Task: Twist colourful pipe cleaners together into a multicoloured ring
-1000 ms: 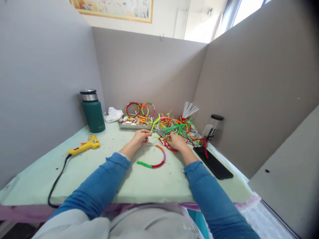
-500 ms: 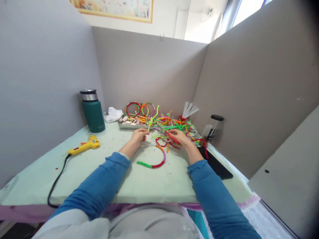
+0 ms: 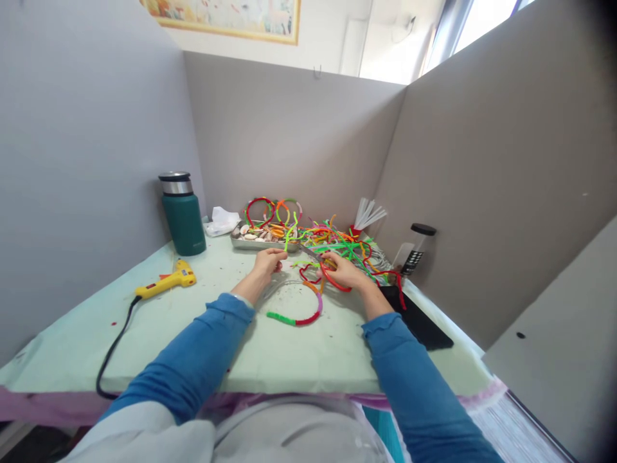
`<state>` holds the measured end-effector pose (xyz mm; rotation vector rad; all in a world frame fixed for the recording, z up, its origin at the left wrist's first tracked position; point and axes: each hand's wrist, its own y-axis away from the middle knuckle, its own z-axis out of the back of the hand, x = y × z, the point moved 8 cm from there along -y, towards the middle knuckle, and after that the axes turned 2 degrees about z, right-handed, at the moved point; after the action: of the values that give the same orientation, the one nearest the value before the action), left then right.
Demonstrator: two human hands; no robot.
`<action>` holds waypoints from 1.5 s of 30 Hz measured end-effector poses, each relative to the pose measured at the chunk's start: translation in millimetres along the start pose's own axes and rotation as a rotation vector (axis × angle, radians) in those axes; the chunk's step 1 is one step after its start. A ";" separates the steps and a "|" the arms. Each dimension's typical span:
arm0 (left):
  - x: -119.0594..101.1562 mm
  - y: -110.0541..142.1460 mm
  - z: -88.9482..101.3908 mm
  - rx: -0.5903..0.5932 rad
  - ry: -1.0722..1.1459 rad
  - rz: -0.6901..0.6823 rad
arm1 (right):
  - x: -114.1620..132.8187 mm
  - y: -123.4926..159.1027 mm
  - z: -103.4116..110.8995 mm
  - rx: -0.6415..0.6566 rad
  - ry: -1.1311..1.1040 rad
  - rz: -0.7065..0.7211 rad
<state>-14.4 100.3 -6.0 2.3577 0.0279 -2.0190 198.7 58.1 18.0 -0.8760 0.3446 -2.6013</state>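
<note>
My left hand (image 3: 268,264) pinches the lower end of a yellow-green pipe cleaner (image 3: 291,233) that stands up from my fingertips. In my right hand (image 3: 341,270) are red-handled scissors (image 3: 336,281), their blades pointing left toward the pipe cleaner but apart from it. A headband (image 3: 319,307), partly wrapped in green, red, purple and orange, lies on the table below my hands; its bare part runs behind my left wrist. Several loose pipe cleaners (image 3: 308,272) lie between my hands.
A metal tray (image 3: 263,245) of shells stands at the back, with wrapped hoops (image 3: 260,212) behind it. Beside it is a tangled pile of pipe cleaners (image 3: 344,243). A yellow glue gun (image 3: 166,283) and green bottle (image 3: 184,222) stand left; a black tablet-like slab (image 3: 419,321) lies right.
The scissors have turned in my right hand, so their blades now point left toward the pipe cleaner. My left hand keeps its pinch. The view has shifted slightly.
</note>
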 end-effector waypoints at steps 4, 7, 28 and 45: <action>-0.6 0.7 0.1 0.002 -0.008 0.000 | 15.0 1.5 9.9 -0.107 0.088 0.105; -0.7 1.4 -0.1 -0.002 -0.019 0.005 | 27.6 3.4 13.2 -0.160 0.161 0.203; -0.1 -0.6 -0.9 -0.019 -0.037 -0.028 | 28.9 5.7 2.9 -0.084 0.454 0.206; -4.5 -7.4 8.3 -0.133 -0.176 -0.147 | 29.3 6.2 3.6 -0.098 0.510 0.174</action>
<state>-23.6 107.4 -2.9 2.1498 0.3284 -2.2056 181.0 39.8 34.2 -0.1821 0.6561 -2.6252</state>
